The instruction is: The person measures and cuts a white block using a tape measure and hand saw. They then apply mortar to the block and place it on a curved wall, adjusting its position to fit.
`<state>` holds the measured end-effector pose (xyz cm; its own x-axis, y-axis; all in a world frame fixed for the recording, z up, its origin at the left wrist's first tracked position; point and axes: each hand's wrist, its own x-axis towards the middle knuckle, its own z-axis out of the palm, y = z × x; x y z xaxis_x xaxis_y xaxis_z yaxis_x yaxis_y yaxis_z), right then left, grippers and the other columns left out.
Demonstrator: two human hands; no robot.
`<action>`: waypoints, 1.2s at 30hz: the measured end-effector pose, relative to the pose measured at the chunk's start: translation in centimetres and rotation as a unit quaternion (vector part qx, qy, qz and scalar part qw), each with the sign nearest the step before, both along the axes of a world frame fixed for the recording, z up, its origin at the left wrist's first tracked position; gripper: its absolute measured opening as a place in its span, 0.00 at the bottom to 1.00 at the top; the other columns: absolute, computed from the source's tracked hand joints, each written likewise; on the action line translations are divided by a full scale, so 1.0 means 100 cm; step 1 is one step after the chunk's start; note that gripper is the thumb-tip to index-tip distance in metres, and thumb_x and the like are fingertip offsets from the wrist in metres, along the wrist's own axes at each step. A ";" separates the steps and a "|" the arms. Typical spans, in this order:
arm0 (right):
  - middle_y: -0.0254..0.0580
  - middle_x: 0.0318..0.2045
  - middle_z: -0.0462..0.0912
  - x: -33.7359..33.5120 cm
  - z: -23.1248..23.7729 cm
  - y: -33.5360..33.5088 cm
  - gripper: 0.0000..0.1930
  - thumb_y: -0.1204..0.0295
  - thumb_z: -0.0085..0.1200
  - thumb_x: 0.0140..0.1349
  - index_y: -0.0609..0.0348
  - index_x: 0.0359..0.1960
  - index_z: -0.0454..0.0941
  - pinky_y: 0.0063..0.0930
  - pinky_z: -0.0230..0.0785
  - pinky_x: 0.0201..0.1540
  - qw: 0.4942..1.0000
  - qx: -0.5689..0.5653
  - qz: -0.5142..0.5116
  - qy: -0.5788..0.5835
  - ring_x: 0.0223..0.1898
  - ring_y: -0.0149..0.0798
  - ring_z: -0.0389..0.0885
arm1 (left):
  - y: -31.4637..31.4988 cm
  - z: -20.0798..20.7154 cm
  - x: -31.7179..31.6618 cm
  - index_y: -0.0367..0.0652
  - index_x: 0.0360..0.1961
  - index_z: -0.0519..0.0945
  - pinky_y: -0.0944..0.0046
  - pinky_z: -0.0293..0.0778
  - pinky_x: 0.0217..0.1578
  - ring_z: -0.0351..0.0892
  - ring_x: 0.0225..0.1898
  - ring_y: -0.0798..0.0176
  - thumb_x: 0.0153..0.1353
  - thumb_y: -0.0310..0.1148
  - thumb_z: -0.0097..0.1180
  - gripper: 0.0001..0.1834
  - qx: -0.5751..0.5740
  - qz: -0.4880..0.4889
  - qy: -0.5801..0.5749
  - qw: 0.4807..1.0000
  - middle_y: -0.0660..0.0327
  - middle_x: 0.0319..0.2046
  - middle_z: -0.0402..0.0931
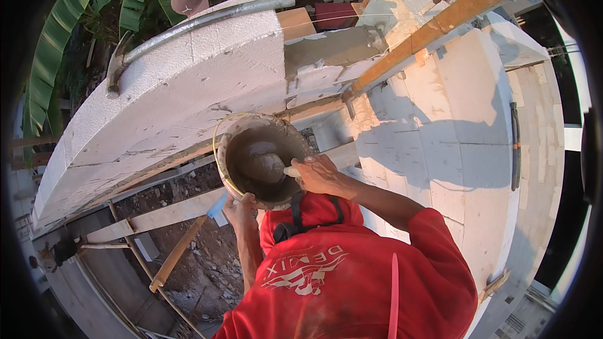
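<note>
The step in hand was judged to be scooping mortar (242, 163). The right hand (318, 174) gripped the handle of the trowel (270, 167), its blade inside the bucket (290, 138); the left hand (242, 209) pinched the bucket's rim. The next move likely called for a level lift.

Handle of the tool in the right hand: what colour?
The handle is pale cream; best seen in the head view, at the right hand.

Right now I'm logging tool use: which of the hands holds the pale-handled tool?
The right hand, around the tool handle; the left hand instead holds the bucket rim.
</note>
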<state>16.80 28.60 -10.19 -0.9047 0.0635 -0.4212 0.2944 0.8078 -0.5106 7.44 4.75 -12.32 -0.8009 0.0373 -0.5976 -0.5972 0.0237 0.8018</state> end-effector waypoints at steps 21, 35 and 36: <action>0.59 0.45 0.84 0.055 -0.025 0.029 0.31 0.64 0.62 0.51 0.53 0.61 0.74 0.47 0.76 0.51 0.987 -0.083 -0.127 0.049 0.46 0.62 0.83 | 0.004 -0.004 -0.004 0.36 0.32 0.79 0.62 0.79 0.23 0.80 0.25 0.64 0.52 0.16 0.57 0.06 0.010 -0.040 -0.024 0.999 0.57 0.27 0.81; 0.34 0.25 0.76 0.076 0.097 0.070 0.16 0.72 0.53 0.62 0.63 0.52 0.76 0.24 0.67 0.30 0.809 -0.474 -0.342 -0.064 0.24 0.26 0.72 | 0.000 -0.007 0.000 0.37 0.35 0.79 0.64 0.78 0.26 0.79 0.25 0.64 0.53 0.15 0.56 0.09 0.020 0.014 -0.027 0.999 0.58 0.26 0.79; 0.34 0.24 0.75 0.079 0.107 0.081 0.15 0.71 0.53 0.64 0.63 0.51 0.76 0.24 0.66 0.30 0.806 -0.481 -0.342 -0.052 0.24 0.27 0.72 | -0.002 -0.009 0.001 0.37 0.35 0.79 0.64 0.77 0.27 0.79 0.25 0.64 0.53 0.15 0.56 0.09 0.027 0.015 -0.031 0.999 0.59 0.26 0.79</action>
